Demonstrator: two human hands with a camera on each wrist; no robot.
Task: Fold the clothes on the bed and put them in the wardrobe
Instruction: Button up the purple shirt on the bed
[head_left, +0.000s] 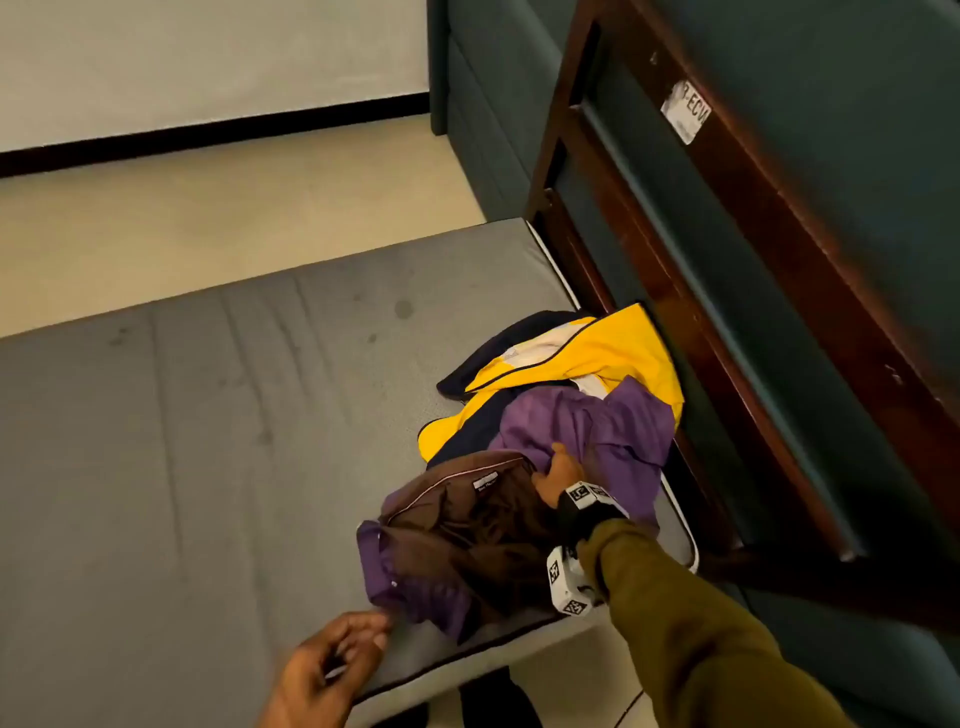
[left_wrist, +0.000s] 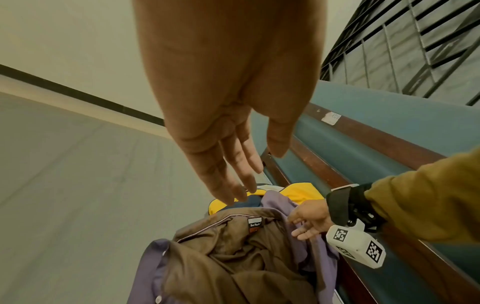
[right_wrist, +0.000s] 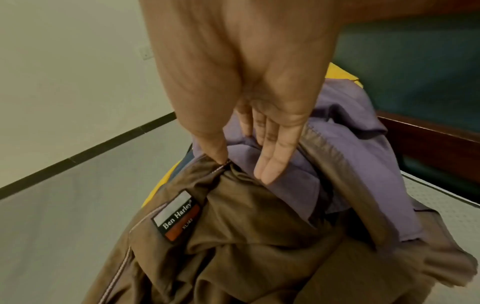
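Note:
A pile of clothes lies at the right end of the grey mattress (head_left: 208, 415). A crumpled brown shirt (head_left: 467, 519) with a neck label lies nearest me, over a purple shirt (head_left: 597, 421). A yellow and navy jacket (head_left: 587, 348) lies behind both. My right hand (head_left: 553, 467) rests on the pile. In the right wrist view its thumb touches the brown shirt (right_wrist: 246, 246) at the collar, and its straight fingers (right_wrist: 272, 164) lie on the purple shirt (right_wrist: 350, 154). My left hand (head_left: 337, 654) hovers with relaxed fingers and holds nothing, just short of the purple shirt's near edge.
A dark wooden bed frame (head_left: 753, 260) with teal panels rises along the right side of the mattress, close against the pile. The left part of the mattress is bare. Beige floor (head_left: 208, 208) and a white wall with a black skirting lie beyond it.

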